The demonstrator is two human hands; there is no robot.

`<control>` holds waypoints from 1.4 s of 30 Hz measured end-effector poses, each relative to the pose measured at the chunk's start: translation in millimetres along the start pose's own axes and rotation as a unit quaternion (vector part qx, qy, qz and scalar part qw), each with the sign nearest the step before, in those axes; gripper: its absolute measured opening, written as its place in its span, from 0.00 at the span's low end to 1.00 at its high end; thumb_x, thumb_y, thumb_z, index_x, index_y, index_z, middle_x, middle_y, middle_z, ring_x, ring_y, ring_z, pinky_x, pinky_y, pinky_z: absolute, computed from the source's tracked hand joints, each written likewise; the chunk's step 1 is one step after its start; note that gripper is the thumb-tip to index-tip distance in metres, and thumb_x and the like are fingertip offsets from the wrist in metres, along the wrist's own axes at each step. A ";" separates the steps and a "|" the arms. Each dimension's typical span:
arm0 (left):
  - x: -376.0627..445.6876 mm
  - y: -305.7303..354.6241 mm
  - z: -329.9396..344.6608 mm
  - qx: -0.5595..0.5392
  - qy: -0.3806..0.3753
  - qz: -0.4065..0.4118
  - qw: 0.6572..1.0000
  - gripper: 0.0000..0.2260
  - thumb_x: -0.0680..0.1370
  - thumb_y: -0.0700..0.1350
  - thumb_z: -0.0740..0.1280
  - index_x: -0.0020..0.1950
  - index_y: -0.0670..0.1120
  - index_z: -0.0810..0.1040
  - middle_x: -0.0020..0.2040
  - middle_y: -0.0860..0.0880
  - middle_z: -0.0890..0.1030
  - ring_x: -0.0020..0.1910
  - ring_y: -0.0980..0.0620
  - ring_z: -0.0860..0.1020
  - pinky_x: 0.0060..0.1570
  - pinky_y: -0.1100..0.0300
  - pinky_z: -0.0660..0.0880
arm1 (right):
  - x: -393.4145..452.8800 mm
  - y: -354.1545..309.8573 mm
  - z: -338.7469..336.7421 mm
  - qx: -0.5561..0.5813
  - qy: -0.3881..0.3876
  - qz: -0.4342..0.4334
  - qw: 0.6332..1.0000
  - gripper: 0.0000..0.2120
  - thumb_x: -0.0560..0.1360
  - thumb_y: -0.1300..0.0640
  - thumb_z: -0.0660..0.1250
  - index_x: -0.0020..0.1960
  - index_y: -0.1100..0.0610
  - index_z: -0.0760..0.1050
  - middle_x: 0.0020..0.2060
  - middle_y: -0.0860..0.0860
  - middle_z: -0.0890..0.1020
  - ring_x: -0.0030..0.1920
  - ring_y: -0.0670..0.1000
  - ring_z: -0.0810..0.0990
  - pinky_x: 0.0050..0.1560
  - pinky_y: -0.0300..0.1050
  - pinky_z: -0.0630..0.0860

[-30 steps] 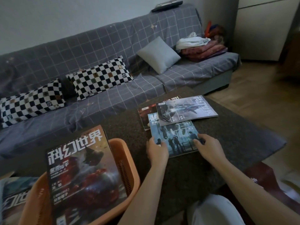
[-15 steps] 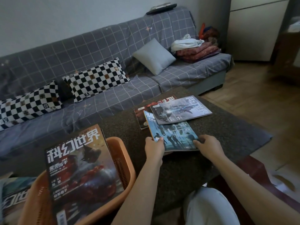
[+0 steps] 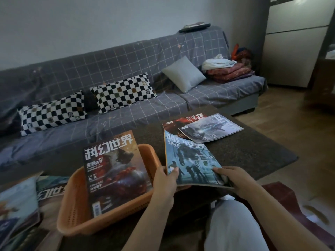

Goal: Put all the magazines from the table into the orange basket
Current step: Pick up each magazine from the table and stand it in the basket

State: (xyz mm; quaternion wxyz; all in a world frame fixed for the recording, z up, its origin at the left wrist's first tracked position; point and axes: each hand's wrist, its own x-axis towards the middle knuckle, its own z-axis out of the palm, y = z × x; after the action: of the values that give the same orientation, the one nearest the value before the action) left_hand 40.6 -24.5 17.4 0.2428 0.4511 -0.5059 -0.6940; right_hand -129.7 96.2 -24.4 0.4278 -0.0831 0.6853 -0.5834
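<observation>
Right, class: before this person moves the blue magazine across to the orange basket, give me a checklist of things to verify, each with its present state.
1. Both hands grip the blue magazine: left hand, right hand. Ok.
2. Magazine lifted clear of the table: ok.
3. Orange basket within reach, just left of the left hand: ok.
4. Room in the basket: a red magazine already leans inside. Cannot tell.
5. Table finished: a grey magazine and another under it remain. Not ok.

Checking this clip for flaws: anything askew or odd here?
Yes. The magazine in the orange basket is too big to lie flat; it leans tilted, sticking out over the rim.
</observation>
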 end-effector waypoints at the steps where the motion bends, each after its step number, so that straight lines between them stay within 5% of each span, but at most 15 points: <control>1: -3.9 0.8 -5.6 -0.001 0.000 0.007 1.000 0.10 0.80 0.40 0.65 0.60 0.45 0.68 0.55 0.43 0.80 0.50 0.44 0.82 0.49 0.44 0.82 | -5.0 -2.5 2.8 0.022 -0.015 -0.002 1.000 0.18 0.68 0.58 0.74 0.55 0.65 0.78 0.44 0.63 0.84 0.43 0.61 0.84 0.43 0.54 0.81; 3: -11.7 3.4 -17.2 0.008 0.004 0.029 1.000 0.11 0.80 0.40 0.66 0.60 0.42 0.69 0.56 0.42 0.80 0.51 0.44 0.82 0.51 0.43 0.80 | -14.9 -9.3 10.1 0.049 -0.046 -0.006 0.998 0.14 0.70 0.61 0.72 0.53 0.66 0.78 0.40 0.63 0.84 0.37 0.59 0.84 0.33 0.48 0.80; 9: -31.3 15.7 -58.0 0.005 0.011 0.098 0.995 0.03 0.79 0.43 0.66 0.49 0.49 0.74 0.50 0.45 0.82 0.49 0.45 0.82 0.51 0.44 0.80 | -38.3 -32.4 44.3 0.060 -0.102 -0.052 0.992 0.11 0.74 0.62 0.67 0.56 0.60 0.75 0.43 0.60 0.84 0.37 0.57 0.84 0.30 0.45 0.78; 22: -20.6 40.7 -157.9 0.010 0.025 0.169 0.985 0.12 0.78 0.44 0.68 0.61 0.52 0.76 0.56 0.49 0.84 0.57 0.47 0.81 0.60 0.44 0.76 | -35.6 -51.5 147.2 0.072 -0.168 -0.155 0.971 0.18 0.76 0.65 0.64 0.61 0.50 0.68 0.51 0.56 0.81 0.48 0.57 0.82 0.41 0.53 0.80; 27: 3.9 43.3 -201.8 0.058 0.084 0.206 0.973 0.11 0.78 0.46 0.68 0.60 0.46 0.77 0.48 0.53 0.86 0.46 0.51 0.85 0.41 0.58 0.82 | -24.4 -54.8 187.1 0.055 -0.200 -0.161 0.965 0.18 0.75 0.65 0.64 0.60 0.49 0.69 0.50 0.55 0.82 0.46 0.55 0.83 0.37 0.49 0.80; 29: 11.8 39.7 -214.3 0.080 0.120 0.212 0.967 0.07 0.78 0.46 0.68 0.57 0.52 0.78 0.47 0.53 0.86 0.45 0.52 0.85 0.41 0.56 0.82 | -17.6 -53.5 203.6 0.046 -0.207 -0.176 0.961 0.18 0.75 0.66 0.64 0.60 0.50 0.68 0.50 0.55 0.81 0.47 0.55 0.83 0.40 0.51 0.80; 32: 22.5 31.8 -225.7 0.173 0.185 0.211 0.944 0.09 0.78 0.47 0.69 0.54 0.60 0.76 0.48 0.56 0.83 0.45 0.56 0.82 0.44 0.54 0.81 | -7.1 -50.6 224.3 -0.033 -0.176 -0.216 0.960 0.20 0.75 0.64 0.65 0.64 0.50 0.66 0.53 0.52 0.80 0.50 0.53 0.81 0.48 0.53 0.79; 35: 29.7 22.9 -229.0 0.211 0.211 0.185 0.936 0.15 0.77 0.44 0.70 0.62 0.53 0.72 0.54 0.55 0.81 0.44 0.63 0.77 0.36 0.64 0.74 | 1.4 -43.7 235.9 -0.132 -0.126 -0.263 0.947 0.20 0.74 0.63 0.67 0.60 0.46 0.66 0.55 0.48 0.78 0.51 0.47 0.79 0.46 0.44 0.77; 39: 33.3 16.6 -228.9 0.279 0.235 0.152 0.919 0.19 0.77 0.45 0.70 0.67 0.50 0.71 0.52 0.55 0.79 0.39 0.65 0.75 0.29 0.71 0.67 | 11.5 -29.2 238.6 -0.262 -0.076 -0.295 0.916 0.19 0.74 0.59 0.68 0.60 0.45 0.67 0.55 0.43 0.75 0.52 0.47 0.78 0.52 0.52 0.78; 42: 33.1 17.1 -228.7 0.312 0.258 0.166 0.899 0.23 0.77 0.44 0.69 0.71 0.51 0.69 0.58 0.52 0.78 0.40 0.63 0.74 0.30 0.71 0.66 | 15.2 -25.8 238.1 -0.312 -0.030 -0.294 0.903 0.14 0.73 0.57 0.69 0.53 0.45 0.68 0.51 0.43 0.76 0.47 0.45 0.77 0.48 0.47 0.78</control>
State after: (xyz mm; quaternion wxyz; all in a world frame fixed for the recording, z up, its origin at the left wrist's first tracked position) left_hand 222.2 -167.6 2.0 0.3231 0.5766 -0.6835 -0.3097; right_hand 13.7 -94.5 1.7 0.2090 -0.4274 0.7637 -0.4364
